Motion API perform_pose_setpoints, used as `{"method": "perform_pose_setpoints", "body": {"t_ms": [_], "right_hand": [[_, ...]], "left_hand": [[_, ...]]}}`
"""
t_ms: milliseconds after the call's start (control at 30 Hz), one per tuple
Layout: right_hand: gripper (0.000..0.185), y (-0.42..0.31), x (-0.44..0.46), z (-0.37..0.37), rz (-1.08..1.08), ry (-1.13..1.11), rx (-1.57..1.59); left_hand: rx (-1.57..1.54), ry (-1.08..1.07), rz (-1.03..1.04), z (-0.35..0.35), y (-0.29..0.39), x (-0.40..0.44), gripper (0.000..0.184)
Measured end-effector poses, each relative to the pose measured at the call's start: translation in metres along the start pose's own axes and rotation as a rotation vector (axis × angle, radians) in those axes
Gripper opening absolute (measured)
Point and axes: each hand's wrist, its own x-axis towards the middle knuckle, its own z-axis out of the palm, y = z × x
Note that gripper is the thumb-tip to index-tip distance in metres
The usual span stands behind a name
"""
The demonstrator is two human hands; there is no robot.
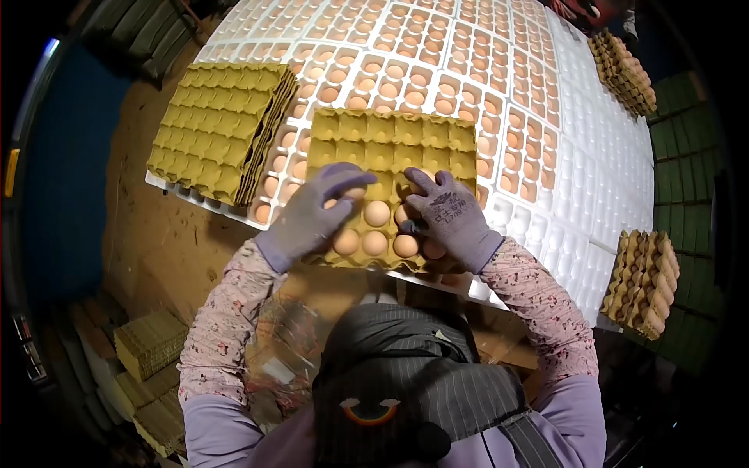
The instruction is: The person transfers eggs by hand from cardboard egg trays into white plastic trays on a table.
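Observation:
A yellow pulp egg tray point(392, 127) lies in front of me on white trays, with several brown eggs point(375, 243) in its near rows and its far rows bare. My left hand point(312, 214), in a grey and purple glove, is over the tray's left side, fingers curved round an egg point(355, 192). At the right side is my right hand point(455, 212), gloved alike, its fingers bent down over the cups beside another egg point(402, 214); its fingertips partly hide what they touch.
White plastic trays point(443, 58) filled with eggs spread ahead. A stack of yellow pulp trays point(221, 129) stands at left. Egg-laden tray stacks point(643, 284) point(622, 72) are along the right edge. Part of another person point(581, 11) shows at the top right.

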Motion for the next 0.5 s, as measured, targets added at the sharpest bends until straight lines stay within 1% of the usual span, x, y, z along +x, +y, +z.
{"method": "perform_pose_setpoints", "body": {"t_ms": [33,67,100,167,200,233,267,300,333,400,433,500], "right_hand": [[0.036,0.005,-0.004,-0.001,0.048,0.051,0.131],[0.038,0.010,-0.010,-0.002,0.099,0.101,0.262],[0.038,0.015,-0.018,-0.010,0.253,0.033,0.713],[0.049,0.039,-0.044,0.014,0.379,0.139,1.461],[0.057,0.025,-0.055,-0.022,0.679,0.050,1.574],[0.059,0.024,-0.071,-0.034,0.738,-0.004,1.538],[0.060,0.026,-0.087,-0.026,0.633,0.109,1.593],[0.061,0.027,-0.102,-0.017,0.520,0.221,1.645],[0.061,0.030,-0.115,-0.011,0.521,0.237,1.660],[0.060,0.034,-0.141,0.000,0.521,0.270,1.688],[0.059,0.036,-0.152,-0.001,0.542,0.277,1.615],[0.060,0.050,-0.172,0.011,0.649,0.260,1.790]], "left_hand": [[0.455,0.032,0.208,0.010,0.001,0.004,0.039],[0.732,0.067,0.307,0.023,0.005,0.005,0.039],[0.988,0.073,0.271,0.037,0.006,0.007,0.039],[1.270,-0.007,0.158,0.052,0.009,0.017,0.041],[1.108,0.015,0.153,0.050,0.014,0.018,0.040],[0.951,0.032,0.148,0.041,0.019,0.017,0.038],[0.554,0.053,0.086,0.033,0.022,0.018,0.037],[0.174,-0.010,0.090,0.026,0.012,0.021,0.042],[-0.289,-0.247,-0.153,0.016,0.013,0.022,0.049],[-0.679,-0.196,-0.315,0.039,0.022,0.017,0.062],[-0.869,-0.151,-0.392,0.051,0.030,0.014,0.069],[-0.753,-0.201,-0.315,0.072,0.043,0.026,0.069]]}}
